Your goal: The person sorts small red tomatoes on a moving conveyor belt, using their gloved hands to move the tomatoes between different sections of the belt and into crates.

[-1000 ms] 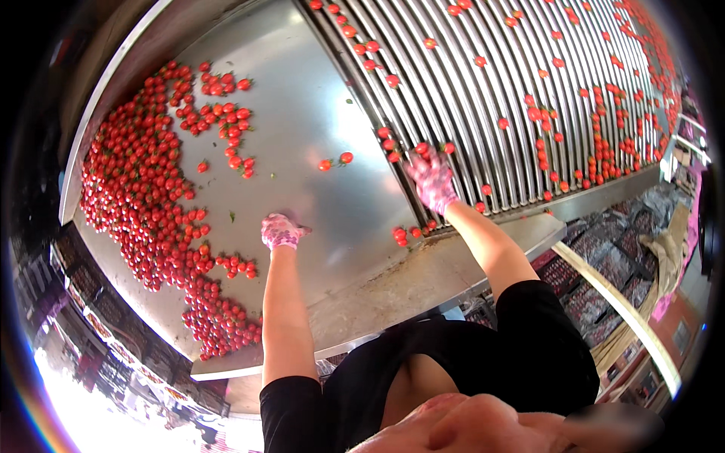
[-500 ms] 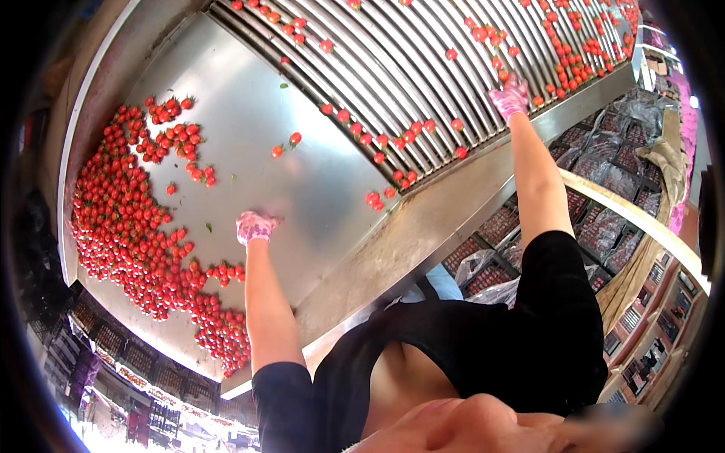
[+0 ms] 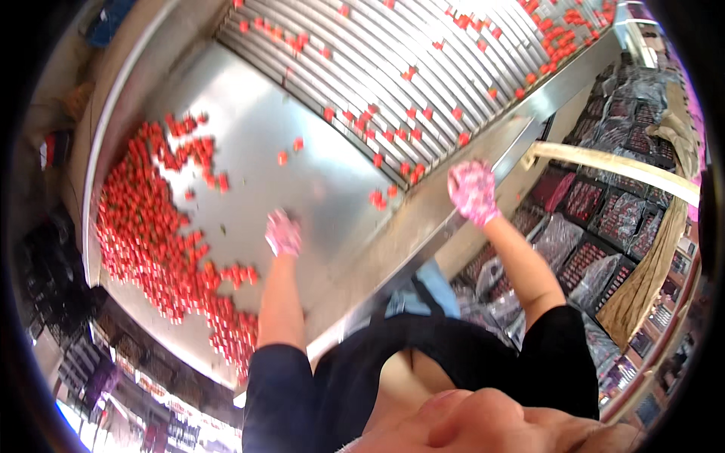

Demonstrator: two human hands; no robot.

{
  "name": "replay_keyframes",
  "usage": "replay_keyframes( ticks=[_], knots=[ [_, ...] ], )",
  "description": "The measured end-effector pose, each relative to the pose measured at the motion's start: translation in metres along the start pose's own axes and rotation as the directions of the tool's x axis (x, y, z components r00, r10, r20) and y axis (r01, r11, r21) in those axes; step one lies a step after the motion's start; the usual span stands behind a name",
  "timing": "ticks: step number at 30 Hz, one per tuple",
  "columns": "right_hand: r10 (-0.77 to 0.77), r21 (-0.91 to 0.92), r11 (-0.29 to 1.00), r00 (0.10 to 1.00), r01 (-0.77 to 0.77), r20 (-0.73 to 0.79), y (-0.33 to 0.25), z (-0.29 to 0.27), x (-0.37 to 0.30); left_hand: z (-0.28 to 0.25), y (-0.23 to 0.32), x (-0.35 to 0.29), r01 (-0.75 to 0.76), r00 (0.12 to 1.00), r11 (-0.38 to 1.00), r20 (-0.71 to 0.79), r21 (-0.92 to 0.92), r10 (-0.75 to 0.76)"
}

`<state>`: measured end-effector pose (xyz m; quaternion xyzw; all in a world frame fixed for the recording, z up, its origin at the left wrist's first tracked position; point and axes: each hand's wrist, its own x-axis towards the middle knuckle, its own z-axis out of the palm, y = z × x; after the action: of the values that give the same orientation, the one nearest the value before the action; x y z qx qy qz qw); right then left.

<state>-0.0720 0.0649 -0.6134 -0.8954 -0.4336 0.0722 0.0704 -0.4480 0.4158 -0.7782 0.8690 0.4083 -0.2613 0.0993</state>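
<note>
A dense heap of red cherry tomatoes (image 3: 151, 234) covers the left side of a smooth metal tray (image 3: 260, 143), running along its curved wall and down toward the near corner. A loose pair of cherry tomatoes (image 3: 282, 158) lies well apart from the heap, near the middle of the tray, and a small cluster (image 3: 379, 198) sits by the tray's right-hand corner, just beside the rollers. A small dark leaf scrap (image 3: 223, 228) lies between the heap and the left hand (image 3: 284, 232). That hand, in a pink patterned glove, is over the bare metal to the right of the heap; its fingers look partly bent, but blur hides how far open they are, and I cannot tell whether they grip anything or touch the tray. The right hand (image 3: 473, 189), gloved alike, is over the near metal ledge (image 3: 393, 241), close to the end of the roller bed (image 3: 362, 72); its fingers look curled inward, and whether anything is inside them cannot be told. More tomatoes lie scattered across the parallel rollers, thickest at the far right end (image 3: 559, 41). Beyond the ledge, on the right, are dark crates of red fruit (image 3: 581, 200), partly under clear plastic, with a pale curved bar (image 3: 612, 162) crossing above them and a brown cloth (image 3: 638, 298) draped at their edge.
</note>
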Motion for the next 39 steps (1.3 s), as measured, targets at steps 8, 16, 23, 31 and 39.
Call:
replay_keyframes(
  ticks=[8, 16, 23, 31, 39],
  knots=[
    [0.205, -0.016, 0.979, 0.976, -0.204, 0.081, -0.004, -0.005, 0.008, -0.019, 0.261, -0.026, -0.171, 0.845, 0.809, 0.339, -0.562, 0.413],
    [0.07, 0.108, 0.993, 0.979, -0.051, -0.189, 0.0, 0.031, -0.005, -0.112, 0.265, 0.122, -0.069, 0.984, -0.119, -0.087, -0.99, 0.152],
    [0.179, 0.023, 0.984, 0.96, -0.179, -0.216, 0.037, 0.037, -0.029, -0.117, 0.02, 0.07, 0.124, 0.882, 0.753, -0.275, -0.647, -0.382],
    [0.268, 0.036, 0.963, 0.956, -0.266, -0.117, 0.035, 0.048, -0.035, -0.072, -0.12, 0.06, 0.314, 0.802, 0.879, -0.395, -0.36, -0.448],
    [0.299, 0.019, 0.954, 0.95, -0.299, -0.083, 0.02, 0.06, -0.035, -0.167, -0.222, 0.313, 0.245, 0.607, 0.856, -0.617, -0.455, -0.501]
  ],
)
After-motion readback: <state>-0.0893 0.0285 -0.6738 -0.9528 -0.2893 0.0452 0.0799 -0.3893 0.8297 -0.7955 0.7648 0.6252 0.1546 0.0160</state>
